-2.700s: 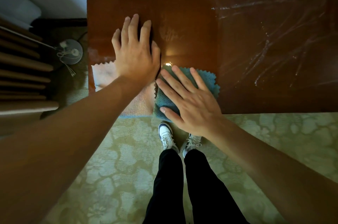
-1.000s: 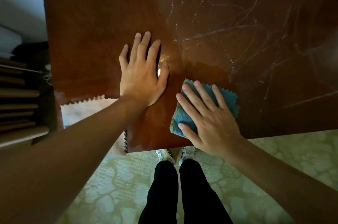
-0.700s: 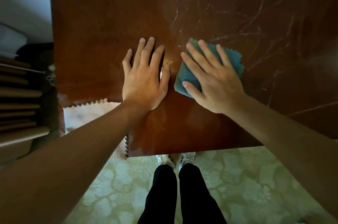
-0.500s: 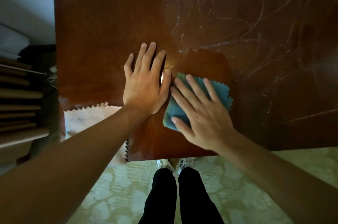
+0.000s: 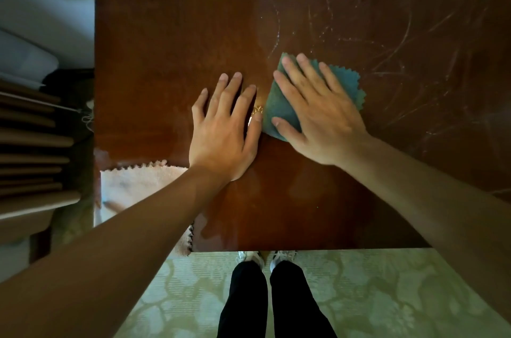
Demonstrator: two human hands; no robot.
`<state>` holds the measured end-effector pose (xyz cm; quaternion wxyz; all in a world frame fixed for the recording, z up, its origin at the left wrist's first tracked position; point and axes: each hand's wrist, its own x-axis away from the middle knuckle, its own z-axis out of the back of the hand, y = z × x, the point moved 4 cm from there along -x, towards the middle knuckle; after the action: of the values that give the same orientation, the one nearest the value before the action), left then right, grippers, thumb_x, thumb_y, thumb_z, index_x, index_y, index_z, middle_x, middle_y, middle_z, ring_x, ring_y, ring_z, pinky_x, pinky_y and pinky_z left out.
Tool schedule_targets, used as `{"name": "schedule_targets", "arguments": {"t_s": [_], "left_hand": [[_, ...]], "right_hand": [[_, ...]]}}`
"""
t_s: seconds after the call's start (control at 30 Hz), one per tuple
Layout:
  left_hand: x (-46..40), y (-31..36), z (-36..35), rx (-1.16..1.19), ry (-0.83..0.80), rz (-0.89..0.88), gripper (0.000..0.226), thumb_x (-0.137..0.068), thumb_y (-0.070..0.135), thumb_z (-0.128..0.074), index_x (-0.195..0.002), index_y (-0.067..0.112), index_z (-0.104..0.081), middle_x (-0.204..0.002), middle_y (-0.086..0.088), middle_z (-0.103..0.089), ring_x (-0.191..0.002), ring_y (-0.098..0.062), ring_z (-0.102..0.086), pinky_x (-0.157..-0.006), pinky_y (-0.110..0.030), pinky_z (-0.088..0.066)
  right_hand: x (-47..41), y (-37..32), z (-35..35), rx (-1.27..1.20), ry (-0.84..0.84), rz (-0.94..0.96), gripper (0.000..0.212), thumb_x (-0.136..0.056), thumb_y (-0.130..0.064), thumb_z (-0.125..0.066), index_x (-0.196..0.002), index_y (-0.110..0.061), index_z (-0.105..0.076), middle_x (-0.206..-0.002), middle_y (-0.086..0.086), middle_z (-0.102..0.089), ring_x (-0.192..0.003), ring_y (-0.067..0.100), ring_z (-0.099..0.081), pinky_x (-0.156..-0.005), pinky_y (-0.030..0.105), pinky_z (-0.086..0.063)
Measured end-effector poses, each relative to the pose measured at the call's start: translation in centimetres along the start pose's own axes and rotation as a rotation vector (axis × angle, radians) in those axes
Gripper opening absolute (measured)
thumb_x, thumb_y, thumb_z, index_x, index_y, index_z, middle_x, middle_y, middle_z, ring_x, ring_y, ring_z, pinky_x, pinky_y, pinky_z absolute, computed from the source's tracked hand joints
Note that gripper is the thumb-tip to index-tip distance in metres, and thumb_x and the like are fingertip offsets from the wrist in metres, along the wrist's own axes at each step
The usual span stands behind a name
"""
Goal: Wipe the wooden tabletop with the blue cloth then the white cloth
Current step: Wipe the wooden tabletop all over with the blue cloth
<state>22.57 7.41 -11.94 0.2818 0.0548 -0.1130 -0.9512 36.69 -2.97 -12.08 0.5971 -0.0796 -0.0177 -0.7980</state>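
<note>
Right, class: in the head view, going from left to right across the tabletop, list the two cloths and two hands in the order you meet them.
Pinkish-white zigzag-edged cloth → flat left hand → flat right hand → blue zigzag-edged cloth showing beyond it, all on the brown wooden tabletop.

blue cloth (image 5: pixel 287 114) flat on tabletop (image 5: pixel 166 33), white cloth (image 5: pixel 138 185) at corner

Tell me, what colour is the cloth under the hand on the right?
Blue-green, with zigzag-cut edges; the blue cloth shows clearly in the head view.
</note>
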Motion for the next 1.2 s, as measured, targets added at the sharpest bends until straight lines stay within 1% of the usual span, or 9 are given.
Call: {"name": "schedule_targets", "arguments": {"t_s": [0.23,0.33,0.43,0.57,0.67,0.87,0.97,1.03,1.2], "left_hand": [[0.0,0.0,0.0,0.017,-0.009,0.004,0.055,-0.105,0.044,-0.028,-0.149,0.016,-0.044,-0.162,-0.009,-0.034,-0.154,-0.025,-0.021,-0.123,-0.051,-0.016],[0.0,-0.1,0.0,0.021,0.002,0.002,0.054,-0.105,0.043,-0.029,-0.149,0.015,-0.045,-0.161,-0.009,-0.035,-0.154,-0.025,-0.021,-0.123,-0.051,-0.017],[0.0,0.0,0.0,0.027,-0.004,0.004,0.054,-0.105,0.043,-0.03,-0.149,0.015,-0.045,-0.162,-0.009,-0.034,-0.154,-0.025,-0.021,-0.123,-0.051,-0.016],[-0.1,0.0,0.2,0.018,-0.031,0.02,0.055,-0.105,0.044,-0.031,-0.15,0.016,-0.045,-0.162,-0.008,-0.033,-0.155,-0.024,-0.019,-0.124,-0.049,-0.013],[-0.1,0.0,0.3,0.027,-0.053,0.023,0.062,-0.104,0.051,-0.029,-0.151,0.013,-0.042,-0.163,-0.008,-0.031,-0.155,-0.023,-0.017,-0.125,-0.049,-0.011],[-0.2,0.0,0.4,0.074,-0.041,0.026,0.072,-0.101,0.059,-0.027,-0.153,0.008,-0.036,-0.161,-0.01,-0.034,-0.154,-0.025,-0.02,-0.123,-0.054,-0.016],[-0.2,0.0,0.4,0.089,-0.032,0.026,0.074,-0.101,0.058,-0.03,-0.154,0.007,-0.032,-0.161,-0.011,-0.035,-0.154,-0.025,-0.021,-0.123,-0.055,-0.017],[-0.1,0.0,0.3,0.084,-0.023,0.023,0.074,-0.101,0.057,-0.031,-0.155,0.007,-0.03,-0.161,-0.011,-0.035,-0.154,-0.025,-0.021,-0.123,-0.055,-0.018],[-0.1,-0.2,0.0,0.072,0.0,0.02,0.071,-0.103,0.055,-0.03,-0.156,0.008,-0.028,-0.161,-0.01,-0.034,-0.154,-0.024,-0.021,-0.124,-0.052,-0.017]], "right_hand": [[3.9,-3.1,-0.9,-0.071,0.045,0.044,0.077,-0.104,-0.058,-0.028,-0.162,-0.007,-0.022,-0.17,0.018,-0.011,-0.159,0.032,-0.009,-0.128,0.053,-0.013],[1.7,-1.5,-0.7,-0.051,0.035,0.1,0.079,-0.102,-0.06,-0.026,-0.162,-0.01,-0.02,-0.171,0.015,-0.009,-0.159,0.03,-0.007,-0.129,0.051,-0.011],[-2.1,1.3,0.2,-0.01,-0.002,0.08,0.08,-0.101,-0.064,-0.017,-0.164,-0.015,-0.011,-0.173,0.009,-0.001,-0.16,0.025,0.0,-0.129,0.049,-0.006],[-4.0,2.4,0.8,0.002,-0.011,0.116,0.079,-0.101,-0.062,-0.015,-0.164,-0.014,-0.012,-0.173,0.007,-0.006,-0.16,0.023,-0.002,-0.129,0.049,-0.007],[-2.2,1.1,0.3,0.007,0.004,0.104,0.08,-0.102,-0.063,-0.019,-0.164,-0.012,-0.011,-0.173,0.007,-0.006,-0.16,0.023,-0.002,-0.129,0.051,-0.008],[1.5,-1.1,-0.8,-0.043,0.03,0.219,0.077,-0.104,-0.059,-0.028,-0.162,-0.009,-0.021,-0.171,0.01,-0.014,-0.159,0.024,-0.008,-0.128,0.053,-0.012],[-0.5,-0.3,-0.4,-0.023,0.009,0.233,0.078,-0.103,-0.062,-0.025,-0.163,-0.011,-0.018,-0.172,0.007,-0.011,-0.159,0.023,-0.006,-0.129,0.051,-0.008],[-2.8,0.7,0.1,-0.007,0.016,0.188,0.079,-0.103,-0.064,-0.021,-0.163,-0.014,-0.015,-0.172,0.005,-0.009,-0.159,0.022,-0.005,-0.129,0.051,-0.007],[-6.3,1.8,1.1,-0.005,0.041,0.164,0.075,-0.103,-0.059,-0.021,-0.163,-0.014,-0.019,-0.172,0.005,-0.013,-0.159,0.022,-0.008,-0.128,0.051,-0.01]]}}
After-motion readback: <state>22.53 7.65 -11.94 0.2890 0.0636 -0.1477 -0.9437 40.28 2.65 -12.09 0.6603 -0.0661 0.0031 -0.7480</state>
